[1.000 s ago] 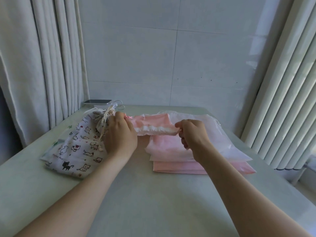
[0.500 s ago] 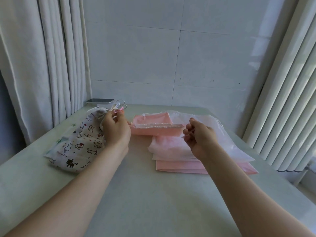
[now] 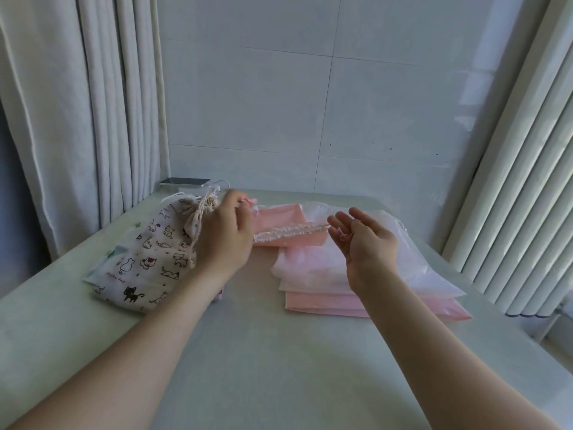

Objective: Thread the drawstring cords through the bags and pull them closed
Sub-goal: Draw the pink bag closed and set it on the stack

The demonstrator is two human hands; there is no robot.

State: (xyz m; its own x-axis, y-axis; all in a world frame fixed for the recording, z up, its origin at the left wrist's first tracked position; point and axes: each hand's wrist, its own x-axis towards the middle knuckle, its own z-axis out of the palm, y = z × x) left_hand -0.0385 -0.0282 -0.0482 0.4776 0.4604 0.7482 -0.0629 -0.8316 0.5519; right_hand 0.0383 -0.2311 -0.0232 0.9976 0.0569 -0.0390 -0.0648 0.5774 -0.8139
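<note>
Head: left hand [image 3: 226, 240] pinches cord [image 3: 250, 200], right hand [image 3: 362, 243] relaxed.

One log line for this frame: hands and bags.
phase: closing pink bag | left hand: at pink cord end, grip blurred | right hand: open, beside gathered mouth | cat-print bag: cinched, on table

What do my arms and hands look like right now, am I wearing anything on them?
The left arm and right arm are bare as far as the picture's edge; no sleeve shows. The left hand and right hand have no gloves. No watch, bracelet or ring is visible, though the left hand is blurred, so a thin ring there could be missed.
</note>
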